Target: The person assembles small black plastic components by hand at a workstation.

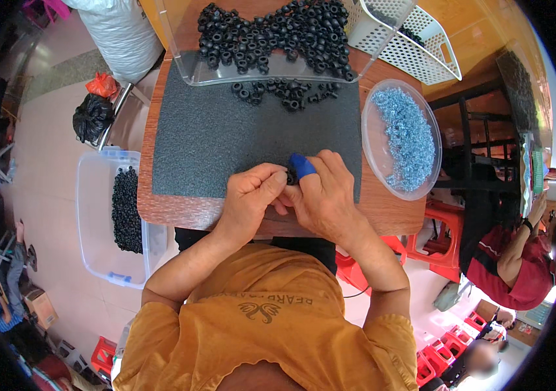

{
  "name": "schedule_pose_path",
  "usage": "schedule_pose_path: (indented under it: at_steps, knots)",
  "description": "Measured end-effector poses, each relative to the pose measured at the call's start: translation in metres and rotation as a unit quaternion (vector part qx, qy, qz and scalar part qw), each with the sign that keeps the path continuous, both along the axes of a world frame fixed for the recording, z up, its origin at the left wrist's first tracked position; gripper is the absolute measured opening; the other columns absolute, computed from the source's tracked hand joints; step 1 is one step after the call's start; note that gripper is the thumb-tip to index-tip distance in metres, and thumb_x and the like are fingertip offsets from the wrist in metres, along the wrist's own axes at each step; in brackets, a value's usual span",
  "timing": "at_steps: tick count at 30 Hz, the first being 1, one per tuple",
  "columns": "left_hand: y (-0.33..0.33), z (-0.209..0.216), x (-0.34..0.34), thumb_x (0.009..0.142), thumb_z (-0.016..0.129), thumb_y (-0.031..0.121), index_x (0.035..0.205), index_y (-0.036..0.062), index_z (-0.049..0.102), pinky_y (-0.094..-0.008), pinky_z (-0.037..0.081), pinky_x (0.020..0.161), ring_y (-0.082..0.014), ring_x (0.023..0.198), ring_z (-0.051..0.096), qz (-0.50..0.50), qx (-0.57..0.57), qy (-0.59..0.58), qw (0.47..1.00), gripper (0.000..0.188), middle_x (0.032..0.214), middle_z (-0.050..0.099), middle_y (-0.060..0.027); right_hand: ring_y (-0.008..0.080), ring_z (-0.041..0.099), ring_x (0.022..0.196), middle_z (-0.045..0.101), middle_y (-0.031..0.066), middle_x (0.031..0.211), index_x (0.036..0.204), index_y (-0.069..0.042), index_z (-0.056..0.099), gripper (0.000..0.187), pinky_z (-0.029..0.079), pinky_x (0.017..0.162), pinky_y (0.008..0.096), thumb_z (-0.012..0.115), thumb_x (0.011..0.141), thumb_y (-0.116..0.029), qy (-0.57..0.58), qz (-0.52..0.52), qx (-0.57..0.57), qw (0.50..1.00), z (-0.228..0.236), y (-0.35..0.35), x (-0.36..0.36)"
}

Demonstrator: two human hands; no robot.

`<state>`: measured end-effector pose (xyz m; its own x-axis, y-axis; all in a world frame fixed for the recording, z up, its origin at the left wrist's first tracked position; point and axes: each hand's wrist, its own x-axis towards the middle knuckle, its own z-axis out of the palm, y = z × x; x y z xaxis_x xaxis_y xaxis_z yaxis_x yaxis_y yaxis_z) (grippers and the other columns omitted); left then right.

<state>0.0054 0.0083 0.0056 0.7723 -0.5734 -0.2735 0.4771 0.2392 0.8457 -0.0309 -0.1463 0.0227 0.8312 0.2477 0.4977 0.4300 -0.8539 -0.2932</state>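
Observation:
Over the near edge of the dark grey mat (212,137), my two hands meet. Pinched between their fingertips is a small black part (291,176), mostly hidden by the fingers. My left hand (250,195) closes on it with thumb and forefinger. My right hand (325,195) holds it from the other side, a blue finger cover (302,165) on one of its fingers. Beyond the hands, a loose cluster of black ring-like parts (294,98) lies on the mat. A clear plastic bin (203,79) at the mat's far edge is heaped with similar parts.
Right of the mat, a round clear tray (435,171) holds small light-blue pieces (408,140). A white perforated basket (431,68) stands at the far right. Below the table's left side sits a clear tub (98,251) with black parts. Red stools (444,241) and another person (509,260) are to the right.

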Motion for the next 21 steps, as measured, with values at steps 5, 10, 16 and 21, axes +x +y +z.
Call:
schedule_pose_path:
  at_steps: [5, 10, 16, 21]
  knots:
    - [0.001, 0.0, -0.001, 0.092, 0.055, 0.017, 0.096, -0.0033, 0.06, -0.0222, 0.047, 0.057, -0.0084, 0.064, 0.057, 0.007, 0.064, -0.137, 0.989, 0.022, 0.073, 0.061, -0.004, 0.0323, 0.051, 0.07, 0.056, 0.0153, 0.08, 0.093, 0.006, 0.054, 0.037, 0.043, 0.06, 0.0402, 0.07, 0.063, -0.008, 0.025, 0.007, 0.011, 1.0, 0.003, -0.001, -0.001]
    - [0.003, -0.003, 0.003, 0.089, 0.057, 0.012, 0.094, -0.002, 0.059, -0.0253, 0.046, 0.057, -0.0128, 0.065, 0.059, 0.008, 0.129, -0.265, 0.956, 0.015, 0.074, 0.062, -0.0089, 0.0328, 0.051, 0.071, 0.056, 0.0163, 0.081, 0.092, 0.006, 0.055, 0.037, 0.043, 0.061, 0.0409, 0.071, 0.061, -0.007, 0.03, 0.008, -0.007, 1.0, 0.007, -0.002, 0.0]
    - [0.0, -0.003, 0.002, 0.086, 0.059, 0.008, 0.094, -0.0015, 0.059, -0.0265, 0.047, 0.06, -0.0158, 0.067, 0.061, 0.023, 0.15, -0.283, 0.947, 0.012, 0.078, 0.062, -0.0131, 0.0331, 0.051, 0.072, 0.055, 0.0177, 0.083, 0.09, 0.007, 0.055, 0.037, 0.043, 0.061, 0.0415, 0.071, 0.06, -0.006, 0.03, 0.017, -0.029, 0.999, 0.009, -0.004, 0.0]
    - [-0.007, -0.001, -0.005, 0.089, 0.057, 0.007, 0.097, -0.0015, 0.059, -0.0238, 0.048, 0.064, -0.0102, 0.072, 0.06, 0.074, 0.101, -0.201, 0.972, 0.012, 0.082, 0.064, -0.0075, 0.0322, 0.05, 0.069, 0.054, 0.0161, 0.077, 0.087, 0.007, 0.055, 0.035, 0.042, 0.059, 0.0405, 0.071, 0.06, -0.007, 0.033, 0.006, -0.019, 0.999, 0.005, -0.003, 0.001]
